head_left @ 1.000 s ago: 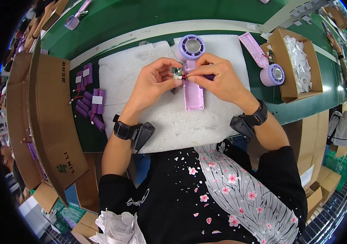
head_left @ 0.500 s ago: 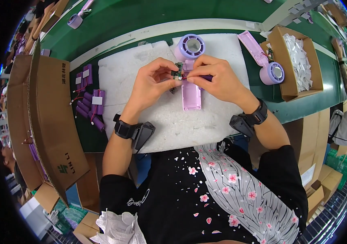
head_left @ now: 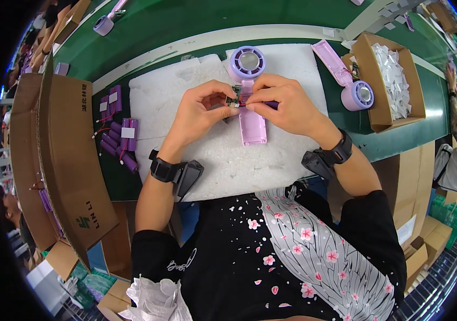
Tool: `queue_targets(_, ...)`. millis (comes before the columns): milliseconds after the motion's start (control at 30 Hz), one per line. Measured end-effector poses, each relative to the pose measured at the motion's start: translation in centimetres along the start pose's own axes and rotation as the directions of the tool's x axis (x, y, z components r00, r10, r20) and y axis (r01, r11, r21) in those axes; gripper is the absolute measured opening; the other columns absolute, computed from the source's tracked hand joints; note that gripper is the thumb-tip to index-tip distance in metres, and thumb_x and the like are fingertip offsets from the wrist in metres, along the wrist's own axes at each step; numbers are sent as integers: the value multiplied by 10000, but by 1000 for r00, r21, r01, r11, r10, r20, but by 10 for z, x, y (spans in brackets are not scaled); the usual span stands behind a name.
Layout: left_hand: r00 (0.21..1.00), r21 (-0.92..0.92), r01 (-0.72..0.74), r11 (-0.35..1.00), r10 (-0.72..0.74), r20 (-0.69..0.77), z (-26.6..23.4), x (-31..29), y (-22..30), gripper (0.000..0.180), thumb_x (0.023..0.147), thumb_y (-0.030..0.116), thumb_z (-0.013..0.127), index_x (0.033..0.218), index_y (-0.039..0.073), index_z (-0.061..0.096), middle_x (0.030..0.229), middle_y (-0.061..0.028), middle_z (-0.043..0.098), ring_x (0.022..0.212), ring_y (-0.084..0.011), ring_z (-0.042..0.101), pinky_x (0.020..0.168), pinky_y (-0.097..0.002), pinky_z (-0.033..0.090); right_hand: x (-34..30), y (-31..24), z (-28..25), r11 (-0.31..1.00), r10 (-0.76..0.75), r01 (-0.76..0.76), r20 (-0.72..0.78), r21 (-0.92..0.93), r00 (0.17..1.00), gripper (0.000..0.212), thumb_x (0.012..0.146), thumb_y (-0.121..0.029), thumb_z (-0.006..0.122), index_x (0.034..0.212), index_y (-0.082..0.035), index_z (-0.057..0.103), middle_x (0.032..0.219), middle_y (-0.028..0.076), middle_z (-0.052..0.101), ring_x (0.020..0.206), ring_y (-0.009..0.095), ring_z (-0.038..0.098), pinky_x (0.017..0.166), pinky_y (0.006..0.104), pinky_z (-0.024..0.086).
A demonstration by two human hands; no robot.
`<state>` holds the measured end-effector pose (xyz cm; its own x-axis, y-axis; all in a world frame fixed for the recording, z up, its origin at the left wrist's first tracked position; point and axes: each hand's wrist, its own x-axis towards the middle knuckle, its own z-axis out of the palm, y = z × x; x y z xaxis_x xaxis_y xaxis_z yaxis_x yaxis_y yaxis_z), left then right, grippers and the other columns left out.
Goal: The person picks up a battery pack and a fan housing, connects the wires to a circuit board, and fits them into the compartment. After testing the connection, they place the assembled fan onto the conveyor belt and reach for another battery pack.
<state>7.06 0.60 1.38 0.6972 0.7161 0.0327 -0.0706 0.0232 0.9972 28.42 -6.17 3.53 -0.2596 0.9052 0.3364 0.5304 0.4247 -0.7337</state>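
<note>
My left hand (head_left: 205, 111) is closed, pinching a small green circuit board (head_left: 233, 100) between thumb and fingers. Close beside it, my right hand (head_left: 287, 104) has its fingertips pressed together on the thin red lead of a purple battery (head_left: 272, 105), most of which is hidden under the fingers. Just beyond my hands lies the round lilac fan head (head_left: 248, 62) of a handheld fan. Its open pink handle shell (head_left: 253, 128) extends toward me below my fingertips. The exact contact between lead and board is too small to make out.
White foam sheets (head_left: 212, 160) lie under the work. Purple battery packs (head_left: 127, 136) and a tall cardboard box (head_left: 73, 160) are at left. Another opened fan (head_left: 358, 96) lies at right beside a carton of white pieces (head_left: 391, 80). A green belt (head_left: 228, 13) runs behind.
The fan head has shifted slightly left and the shell's near end slightly right. Both hands keep their grip, almost in place. On the back belt, another fan has moved a little right.
</note>
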Motion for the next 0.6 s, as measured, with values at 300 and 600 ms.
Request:
queue_targets(300,1000,63,31,998,-31,5,-1,2,-1,298,749,-125,721,991,-2,597,1031,-63,599,936,-141,614,811,-277,541,0,2,-2,998,-60,60,-6,-25,998,91,778,-58,708,854,-7,705,843,78,624,712,213,602,624,312,482)
queue_targets(600,1000,77,10,997,-8,-29,5,5,2,294,739,-133,723,981,-12,610,982,-66,620,900,-149,633,800,-280,550,1,2,-4,999,-41,41,-84,-7,996,77,777,-58,716,840,-12,714,829,76,638,717,216,609,623,308,487)
